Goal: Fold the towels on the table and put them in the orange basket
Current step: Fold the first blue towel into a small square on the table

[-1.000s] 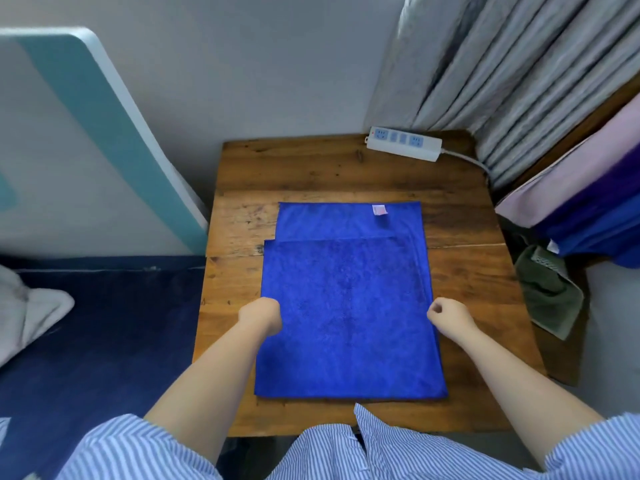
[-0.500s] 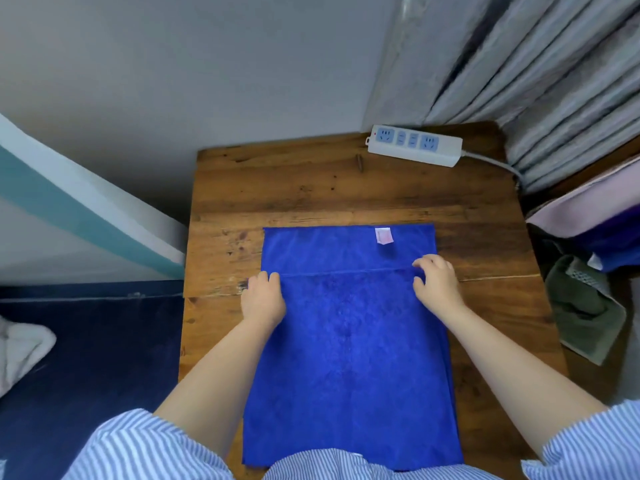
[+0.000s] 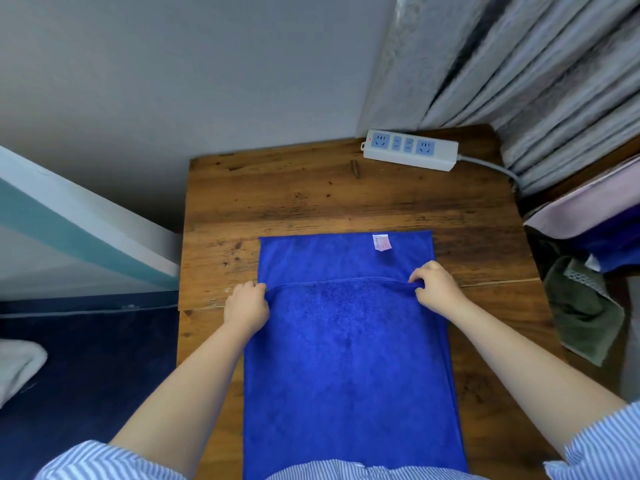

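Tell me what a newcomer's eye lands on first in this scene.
The bright blue terry towel spread down the middle of the worn wooden table, a small pink label near its far edge. The left hand and right hand each pinch a corner of its upper layer. A white power strip with blue sockets lies at the table's far right corner.

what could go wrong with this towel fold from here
The top layer of the blue towel stops short of the far edge near the pink tag, so the fold may end up uneven. The left hand and right hand pinch only its corners, so the middle could sag or wrinkle. The towel's near end hangs past the table edge and might slide.
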`<state>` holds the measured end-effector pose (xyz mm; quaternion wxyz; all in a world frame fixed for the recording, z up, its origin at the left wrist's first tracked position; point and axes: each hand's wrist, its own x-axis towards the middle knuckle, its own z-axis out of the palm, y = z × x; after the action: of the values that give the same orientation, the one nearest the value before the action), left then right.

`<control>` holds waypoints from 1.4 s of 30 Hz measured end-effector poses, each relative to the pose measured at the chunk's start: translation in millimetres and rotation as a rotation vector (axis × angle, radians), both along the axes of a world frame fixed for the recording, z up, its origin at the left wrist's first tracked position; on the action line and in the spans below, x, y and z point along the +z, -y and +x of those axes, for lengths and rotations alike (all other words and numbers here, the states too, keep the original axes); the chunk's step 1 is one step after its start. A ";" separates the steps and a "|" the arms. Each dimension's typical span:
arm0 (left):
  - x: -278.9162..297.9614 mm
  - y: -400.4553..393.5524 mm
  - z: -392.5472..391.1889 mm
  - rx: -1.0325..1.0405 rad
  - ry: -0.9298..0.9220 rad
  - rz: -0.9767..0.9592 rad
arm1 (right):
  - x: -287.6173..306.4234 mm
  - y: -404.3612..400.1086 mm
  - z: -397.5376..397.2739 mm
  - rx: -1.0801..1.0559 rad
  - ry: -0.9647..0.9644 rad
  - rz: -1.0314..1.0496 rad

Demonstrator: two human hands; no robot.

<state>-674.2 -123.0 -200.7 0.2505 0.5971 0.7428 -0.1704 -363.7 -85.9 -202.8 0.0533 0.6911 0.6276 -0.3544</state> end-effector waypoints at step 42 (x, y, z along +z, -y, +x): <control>-15.0 -109.8 -3.7 0.084 0.104 0.158 | -6.6 -86.4 32.3 -0.176 0.044 0.200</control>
<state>-677.9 -13.2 -215.8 0.2476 0.5915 0.7642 -0.0694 -331.4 0.5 -209.4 -0.0335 0.7530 0.5953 -0.2783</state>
